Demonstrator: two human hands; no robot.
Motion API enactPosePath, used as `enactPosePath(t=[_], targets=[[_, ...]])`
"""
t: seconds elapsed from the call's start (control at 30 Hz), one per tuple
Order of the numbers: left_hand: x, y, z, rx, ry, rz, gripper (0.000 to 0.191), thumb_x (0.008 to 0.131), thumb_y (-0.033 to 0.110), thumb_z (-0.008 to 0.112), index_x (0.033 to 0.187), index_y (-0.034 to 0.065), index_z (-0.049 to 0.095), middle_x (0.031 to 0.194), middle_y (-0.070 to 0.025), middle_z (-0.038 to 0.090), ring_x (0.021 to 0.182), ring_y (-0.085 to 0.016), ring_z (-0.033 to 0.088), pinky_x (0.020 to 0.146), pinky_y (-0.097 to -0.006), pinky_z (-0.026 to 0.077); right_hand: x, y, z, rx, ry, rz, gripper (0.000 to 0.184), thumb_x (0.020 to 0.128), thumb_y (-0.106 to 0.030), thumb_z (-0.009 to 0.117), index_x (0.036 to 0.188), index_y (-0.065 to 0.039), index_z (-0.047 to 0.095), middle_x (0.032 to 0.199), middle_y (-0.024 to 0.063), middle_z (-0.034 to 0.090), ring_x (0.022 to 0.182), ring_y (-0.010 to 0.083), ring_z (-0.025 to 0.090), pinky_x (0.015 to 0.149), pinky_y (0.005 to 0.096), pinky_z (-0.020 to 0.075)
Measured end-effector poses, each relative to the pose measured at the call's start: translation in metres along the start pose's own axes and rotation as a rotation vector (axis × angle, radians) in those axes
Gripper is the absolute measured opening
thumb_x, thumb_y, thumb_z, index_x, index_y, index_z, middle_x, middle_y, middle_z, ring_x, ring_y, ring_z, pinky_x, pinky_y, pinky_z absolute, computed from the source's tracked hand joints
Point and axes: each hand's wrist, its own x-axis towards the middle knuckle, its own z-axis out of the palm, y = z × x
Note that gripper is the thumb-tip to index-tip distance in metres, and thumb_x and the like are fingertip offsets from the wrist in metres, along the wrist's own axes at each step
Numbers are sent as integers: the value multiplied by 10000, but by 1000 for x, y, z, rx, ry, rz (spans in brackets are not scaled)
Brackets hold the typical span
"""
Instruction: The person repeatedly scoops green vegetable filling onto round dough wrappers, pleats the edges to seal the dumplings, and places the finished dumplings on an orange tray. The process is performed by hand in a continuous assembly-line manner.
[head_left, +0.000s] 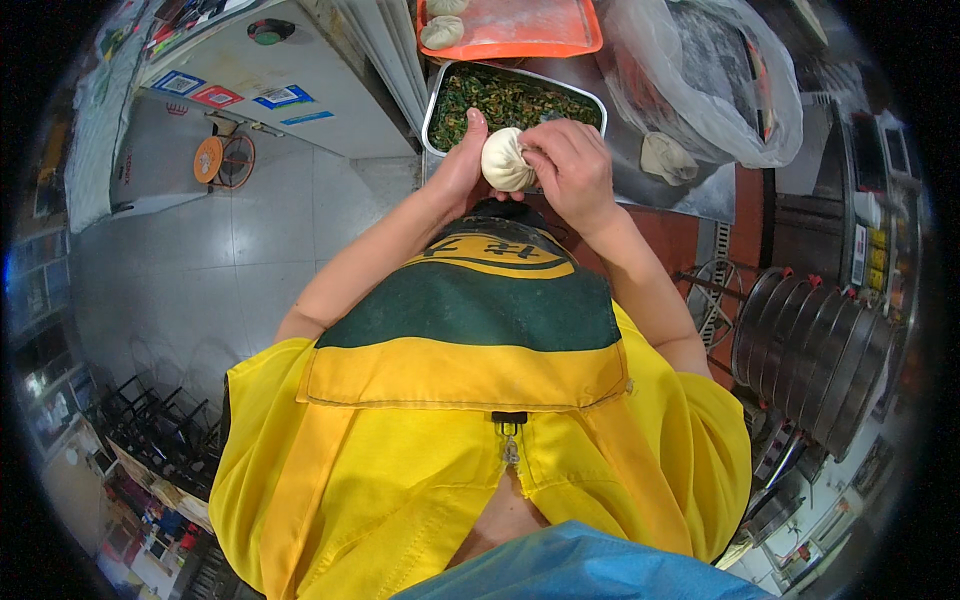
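A round, pleated dough bun (508, 160) rests in my left hand (466, 161), whose thumb points up along its left side and whose fingertips show beneath it. The fingers of my right hand (574, 165) pinch the gathered dough at the bun's right side. Just beyond both hands lies a metal tray (427, 112) of chopped green filling (510, 97). Behind that tray is an orange plastic tray (517, 34) dusted with flour, with pleated buns (442, 32) at its left end. What is inside the held bun is hidden.
Right of the filling, a crumpled pale cloth or dough piece (667, 158) lies on the metal table (637, 176), near a large clear plastic bag (776, 112) with a floury interior. Stacked round metal pans (810, 352) stand at the right. A white cabinet (300, 67) borders the left side.
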Motion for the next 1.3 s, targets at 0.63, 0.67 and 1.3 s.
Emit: enactPosePath(t=[0.63,0.67,1.3], targets=[[-2,1,-6,-129,-27,11,791,910,709,118,1171,82,526,927,-112,657,686,-249,678,534,-294,545,-4,-6,0,197,-82,257,200,798,-79,707,974,-40,619,779,76,574,658,191,574,581,312,450],[-2,0,-6,-135,-30,26,785,916,700,114,1166,81,526,940,-111,653,701,-253,680,546,-299,551,-5,-8,-2,224,-111,269,203,811,-86,703,986,-36,614,776,73,569,649,180,568,567,303,448],[-2,8,4,-262,-15,156,728,947,648,126,1200,89,519,1063,-102,639,866,-261,685,708,-354,586,-7,-5,6,405,-14,404,125,806,-41,695,923,-22,653,826,111,610,734,265,626,635,346,495]])
